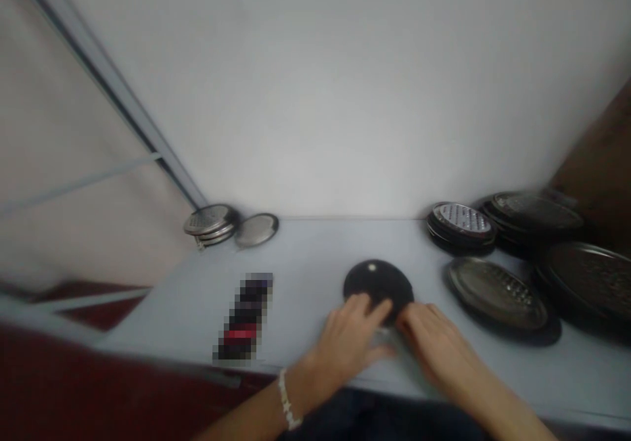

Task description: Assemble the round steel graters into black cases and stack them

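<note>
A smooth black disc [377, 278] with a shiny highlight lies on the light table in front of me. My left hand [345, 342], with a pale bracelet at the wrist, rests its fingers on the disc's near left part. Its thumb is spread away from the fingers. At the near right rim, my right hand [436, 342] is closed with its fingers curled against the disc. The fingertips of the right hand are partly hidden, and motion blurs both hands.
Stacked round metal plates [211, 221] and a single round plate [257, 229] sit at the back left. A pixelated dark object [244, 319] lies left of the hands. To the right are dark round pieces with textured metal tops [461, 224] and a tilted round dish [500, 296].
</note>
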The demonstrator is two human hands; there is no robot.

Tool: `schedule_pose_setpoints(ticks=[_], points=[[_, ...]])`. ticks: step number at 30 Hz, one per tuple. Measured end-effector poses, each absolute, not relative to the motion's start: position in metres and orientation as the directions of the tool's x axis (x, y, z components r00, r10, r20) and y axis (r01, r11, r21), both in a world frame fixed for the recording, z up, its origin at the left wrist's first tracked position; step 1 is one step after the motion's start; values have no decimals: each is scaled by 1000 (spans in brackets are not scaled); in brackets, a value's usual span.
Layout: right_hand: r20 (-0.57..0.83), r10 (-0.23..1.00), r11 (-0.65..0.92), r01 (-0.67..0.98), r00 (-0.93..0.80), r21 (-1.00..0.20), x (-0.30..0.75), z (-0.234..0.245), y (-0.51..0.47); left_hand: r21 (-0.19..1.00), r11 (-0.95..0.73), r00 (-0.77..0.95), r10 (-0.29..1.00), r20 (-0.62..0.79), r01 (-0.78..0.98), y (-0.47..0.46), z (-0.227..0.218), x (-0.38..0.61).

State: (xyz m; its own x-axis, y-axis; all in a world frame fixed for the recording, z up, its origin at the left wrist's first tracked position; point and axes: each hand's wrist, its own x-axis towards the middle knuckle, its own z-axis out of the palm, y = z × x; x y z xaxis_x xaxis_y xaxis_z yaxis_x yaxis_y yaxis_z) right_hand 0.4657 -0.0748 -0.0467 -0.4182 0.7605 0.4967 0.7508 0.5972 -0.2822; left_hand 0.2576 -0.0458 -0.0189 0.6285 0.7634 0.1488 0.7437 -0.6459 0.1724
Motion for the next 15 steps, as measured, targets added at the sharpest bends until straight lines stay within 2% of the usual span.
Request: schedule_pose_setpoints(ticks=[4,6,8,10,11,13,14,15], points=[[570,725,620,726,-386,-298,439,-28,-82,57,-682,642,711,288,729,-49,-15,254],[581,721,640,684,-378,-350,425,-14,-84,53,-716,642,655,399,697,-46,-10,246],[590,718,660,631,-369,-408,414,-2,-85,102,-737,606,619,500,668,-39,-3,234],[601,716,672,582,-355,-458,408,5,-85,262,-702,489,669,559,662,-25,3,219],[604,717,674,567,-348,-473,408,5,-84,412,-641,376,739,559,647,-16,6,210],[611,716,670,576,-336,-468,412,0,-81,747,-419,75,891,448,516,6,10,190],[615,715,664,594,-331,-453,417,-5,-79,892,-269,-101,940,325,365,19,12,177],[618,715,657,615,-326,-436,422,-11,-77,934,-205,-196,943,268,293,31,13,164]])
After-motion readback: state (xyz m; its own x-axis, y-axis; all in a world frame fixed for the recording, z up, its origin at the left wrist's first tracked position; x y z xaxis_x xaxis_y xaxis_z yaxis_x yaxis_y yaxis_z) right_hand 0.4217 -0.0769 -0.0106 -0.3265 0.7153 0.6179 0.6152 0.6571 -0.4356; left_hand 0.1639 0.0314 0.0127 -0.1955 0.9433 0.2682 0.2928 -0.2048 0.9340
